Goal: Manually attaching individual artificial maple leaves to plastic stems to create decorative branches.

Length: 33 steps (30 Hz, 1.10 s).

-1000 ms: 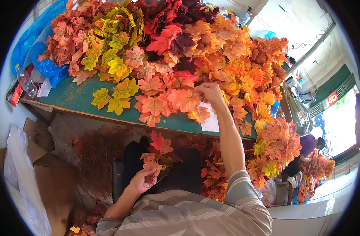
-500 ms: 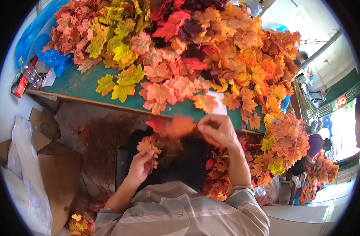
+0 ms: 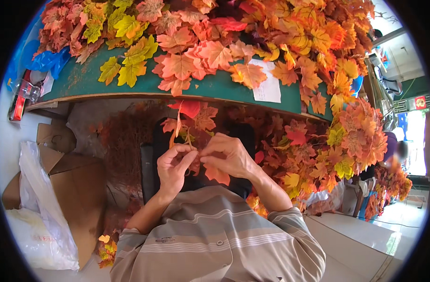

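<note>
In front of my chest, my left hand (image 3: 173,170) pinches the thin stem of a sprig of artificial maple leaves (image 3: 204,117). Its red and orange leaves fan out above my fingertips. My right hand (image 3: 231,156) has its thumb and fingers closed against the left fingertips. An orange artificial leaf (image 3: 216,174) hangs just under the right fingers, seemingly by a stem held in them; that stem is hidden. Both hands are over my lap, below the table's front edge.
A green-topped table (image 3: 85,83) carries heaped artificial leaves (image 3: 290,37) and a sheet of paper (image 3: 267,84). More leaf bunches (image 3: 356,136) hang at the right. At left stand a cardboard box (image 3: 78,192) and a white plastic bag (image 3: 41,225). A person (image 3: 393,145) is at far right.
My right hand has come down and inward from the table edge, bringing the orange leaf to the left hand. My left hand has risen slightly. The view has tilted downward.
</note>
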Tool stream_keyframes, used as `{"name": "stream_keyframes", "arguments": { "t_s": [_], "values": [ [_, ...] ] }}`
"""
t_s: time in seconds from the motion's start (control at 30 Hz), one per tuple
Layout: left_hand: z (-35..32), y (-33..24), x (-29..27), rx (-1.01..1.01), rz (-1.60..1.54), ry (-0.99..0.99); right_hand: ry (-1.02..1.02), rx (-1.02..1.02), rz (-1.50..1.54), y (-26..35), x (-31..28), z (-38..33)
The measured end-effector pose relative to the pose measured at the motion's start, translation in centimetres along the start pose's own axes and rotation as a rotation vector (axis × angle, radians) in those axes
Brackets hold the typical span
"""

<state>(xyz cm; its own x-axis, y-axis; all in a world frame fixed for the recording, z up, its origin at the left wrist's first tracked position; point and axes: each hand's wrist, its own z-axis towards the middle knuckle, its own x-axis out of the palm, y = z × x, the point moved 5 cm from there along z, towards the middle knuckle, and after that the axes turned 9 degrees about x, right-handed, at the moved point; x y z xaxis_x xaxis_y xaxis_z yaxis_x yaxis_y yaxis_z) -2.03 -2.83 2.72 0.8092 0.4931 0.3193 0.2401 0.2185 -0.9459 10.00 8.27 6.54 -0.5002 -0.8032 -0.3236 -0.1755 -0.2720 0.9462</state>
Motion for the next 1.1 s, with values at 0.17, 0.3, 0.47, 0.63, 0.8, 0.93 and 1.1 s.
{"name": "stream_keyframes", "arguments": {
  "t_s": [0.17,0.3,0.47,0.63,0.8,0.93,1.1],
  "values": [
    [0.0,-0.6,0.1,0.108,0.122,0.038,-0.019,0.053,0.095,-0.3,0.2,-0.2],
    [0.0,-0.8,0.6,0.083,0.067,0.032,-0.018,0.058,0.12,-0.5,0.1,-0.3],
    [0.0,-1.7,1.2,0.158,0.134,0.069,-0.031,0.049,0.133,-0.4,0.1,-0.6],
    [-0.1,-1.9,1.0,0.269,0.305,0.159,-0.044,0.021,0.091,-0.3,0.2,-0.9],
    [-0.2,0.4,0.0,0.005,0.154,0.147,-0.051,0.022,0.038,-0.6,0.4,-0.5],
    [0.5,1.1,0.3,-0.266,-0.152,0.079,-0.109,0.043,0.091,-0.5,0.1,-0.2],
    [-0.2,0.8,0.2,-0.303,-0.165,-0.029,-0.171,0.043,0.03,-1.6,0.1,0.9]
  ]
}}
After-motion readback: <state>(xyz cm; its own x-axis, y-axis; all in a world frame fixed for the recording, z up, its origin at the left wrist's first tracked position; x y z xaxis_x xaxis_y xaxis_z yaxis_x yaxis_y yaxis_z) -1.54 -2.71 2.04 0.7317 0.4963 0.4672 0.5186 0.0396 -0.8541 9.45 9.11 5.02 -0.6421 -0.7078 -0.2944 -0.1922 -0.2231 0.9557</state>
